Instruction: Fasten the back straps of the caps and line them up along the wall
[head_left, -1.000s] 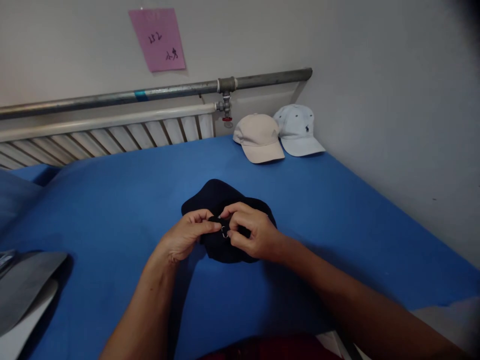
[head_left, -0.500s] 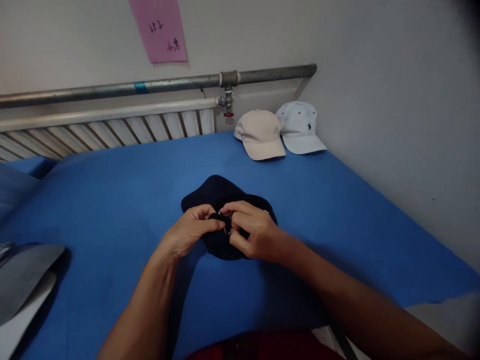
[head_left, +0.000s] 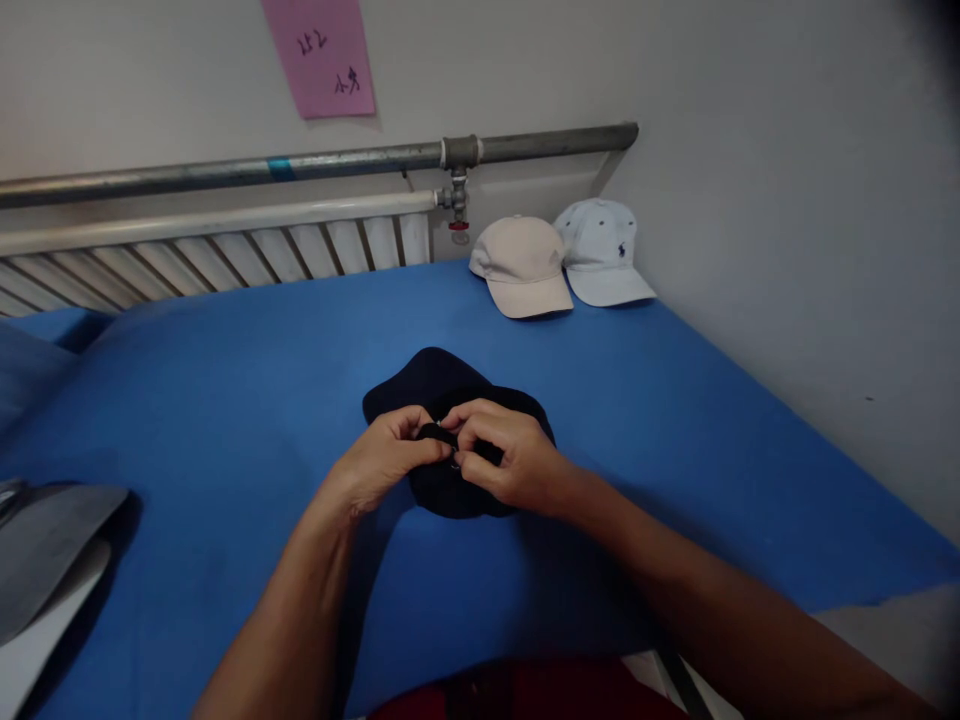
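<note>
A dark navy cap (head_left: 431,385) lies on the blue sheet (head_left: 240,400) in the middle of the view. My left hand (head_left: 379,465) and my right hand (head_left: 510,455) meet over its near side. Both pinch the cap's back strap, where a small metal buckle (head_left: 454,462) shows between the fingertips. The fingers of both hands are curled closed on the strap. Much of the cap's near half is hidden under my hands.
A beige cap (head_left: 521,265) and a pale blue cap (head_left: 604,250) sit side by side at the back right, against the wall. A white radiator (head_left: 210,250) and a metal pipe (head_left: 300,165) run along the back. A grey object (head_left: 45,550) lies at the left edge.
My hands stay on the strap, with the fingers shifting slightly around the buckle. The view has tilted down a little, so everything sits slightly higher in the picture.
</note>
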